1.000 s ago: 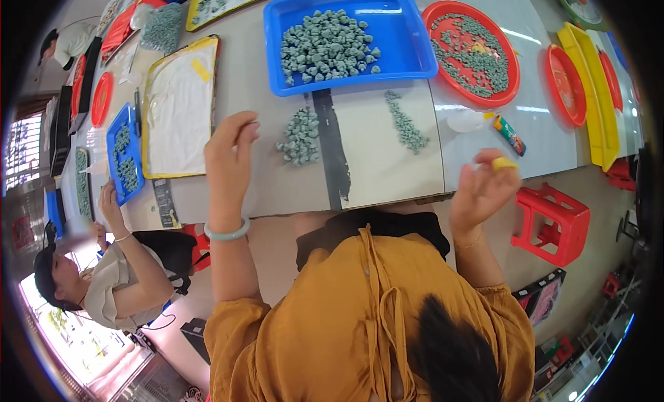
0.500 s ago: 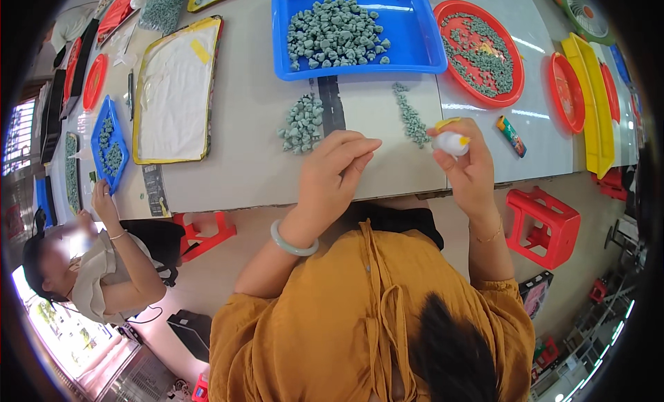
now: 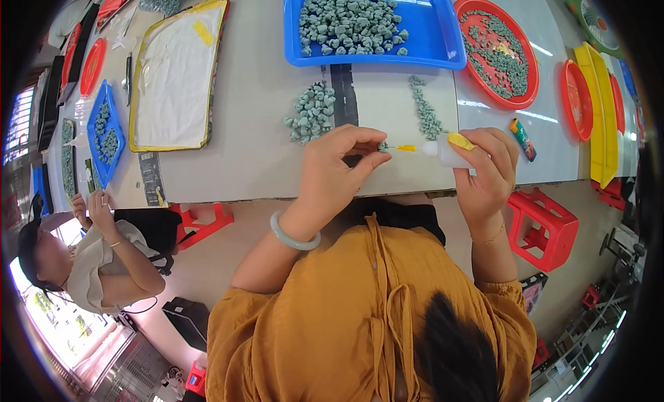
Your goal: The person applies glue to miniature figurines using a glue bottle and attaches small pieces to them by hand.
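Just above the near edge of the table (image 3: pixel 249 139), the left hand (image 3: pixel 340 161) pinches a small green piece (image 3: pixel 383 147) between thumb and fingers, while the right hand (image 3: pixel 488 172), a yellow cover (image 3: pixel 461 141) on one finger, grips a whitish bottle (image 3: pixel 449 154) held level, its yellow nozzle (image 3: pixel 406 148) pointing at the piece; from where I stand, I can't tell whether the tip touches. Farther from that edge lie a heap of green pieces (image 3: pixel 312 113) and a strip of smaller ones (image 3: pixel 426 111), with a blue tray (image 3: pixel 436 46) beyond them, just beside a round red tray (image 3: pixel 530 77).
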{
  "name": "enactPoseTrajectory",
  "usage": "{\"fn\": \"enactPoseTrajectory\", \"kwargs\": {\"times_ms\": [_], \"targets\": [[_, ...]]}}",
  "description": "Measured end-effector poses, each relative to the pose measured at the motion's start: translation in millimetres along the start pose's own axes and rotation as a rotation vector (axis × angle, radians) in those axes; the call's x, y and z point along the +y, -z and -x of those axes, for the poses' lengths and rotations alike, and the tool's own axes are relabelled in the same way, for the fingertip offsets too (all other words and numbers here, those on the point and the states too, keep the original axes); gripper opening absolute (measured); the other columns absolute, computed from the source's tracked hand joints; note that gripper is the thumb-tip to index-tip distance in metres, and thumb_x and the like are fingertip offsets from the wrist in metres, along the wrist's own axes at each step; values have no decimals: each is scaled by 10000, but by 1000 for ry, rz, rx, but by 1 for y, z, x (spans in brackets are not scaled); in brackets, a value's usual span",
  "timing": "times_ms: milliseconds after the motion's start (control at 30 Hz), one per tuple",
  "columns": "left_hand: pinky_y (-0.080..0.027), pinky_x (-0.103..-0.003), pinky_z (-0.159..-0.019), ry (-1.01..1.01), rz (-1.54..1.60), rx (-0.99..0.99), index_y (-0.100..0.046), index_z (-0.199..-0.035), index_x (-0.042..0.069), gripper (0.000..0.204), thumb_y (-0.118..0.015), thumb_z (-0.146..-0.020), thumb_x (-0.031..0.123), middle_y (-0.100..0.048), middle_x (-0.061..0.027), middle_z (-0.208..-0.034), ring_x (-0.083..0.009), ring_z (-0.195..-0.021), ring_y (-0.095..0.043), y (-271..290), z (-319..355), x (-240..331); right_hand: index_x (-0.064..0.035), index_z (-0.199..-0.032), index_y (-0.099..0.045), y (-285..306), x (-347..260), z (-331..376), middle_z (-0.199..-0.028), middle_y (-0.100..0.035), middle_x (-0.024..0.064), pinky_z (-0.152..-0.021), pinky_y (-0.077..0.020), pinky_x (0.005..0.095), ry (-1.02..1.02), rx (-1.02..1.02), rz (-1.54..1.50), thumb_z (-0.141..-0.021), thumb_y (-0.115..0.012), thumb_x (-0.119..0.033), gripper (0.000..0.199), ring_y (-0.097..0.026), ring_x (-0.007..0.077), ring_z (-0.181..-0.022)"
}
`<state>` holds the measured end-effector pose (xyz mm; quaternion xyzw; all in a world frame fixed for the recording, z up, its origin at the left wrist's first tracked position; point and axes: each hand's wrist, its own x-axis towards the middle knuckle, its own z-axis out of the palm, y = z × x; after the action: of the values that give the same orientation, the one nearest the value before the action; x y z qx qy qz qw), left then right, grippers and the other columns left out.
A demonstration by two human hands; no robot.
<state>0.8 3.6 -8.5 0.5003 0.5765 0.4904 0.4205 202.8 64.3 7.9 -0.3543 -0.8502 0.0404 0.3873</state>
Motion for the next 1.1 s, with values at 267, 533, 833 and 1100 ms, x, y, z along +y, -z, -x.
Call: {"fn": "enactPoseTrajectory", "kwargs": {"times_ms": [267, 533, 833, 1100], "targets": [[-506, -218, -632, 18, -10, 19, -621, -863, -3, 182, -702, -701, -26, -624, -49, -787, -105, -705, -620, -1, -1, 0, -85, -806, -676, 1, -4, -1, -864, -620, 18, -724, -372, 305, 54, 14, 44, -545, -578, 52, 310, -555, 209, -812], [-515, -238, -610, -8, -36, 16, -600, -855, -9, 185, -705, -704, 4, -610, -85, -766, -154, -677, -631, -1, -2, 0, -63, -785, -655, 5, -9, -1, -904, -612, 33, -762, -453, 316, 27, -56, 74, -565, -637, 121, 288, -545, 226, -879], [-518, -240, -614, 0, -21, 13, -601, -861, -5, 191, -707, -702, 6, -611, -85, -767, -155, -684, -636, -2, -1, 0, -60, -782, -658, 6, -8, -1, -895, -613, 33, -758, -455, 315, 34, -49, 69, -564, -623, 131, 292, -545, 224, -872], [-519, -238, -629, 16, 1, 11, -602, -867, -3, 188, -703, -708, 4, -611, -82, -773, -148, -692, -630, -1, -1, 3, -79, -802, -681, 5, -5, -4, -873, -627, 9, -727, -378, 301, 49, -9, 51, -552, -590, 54, 298, -552, 209, -816]]}}
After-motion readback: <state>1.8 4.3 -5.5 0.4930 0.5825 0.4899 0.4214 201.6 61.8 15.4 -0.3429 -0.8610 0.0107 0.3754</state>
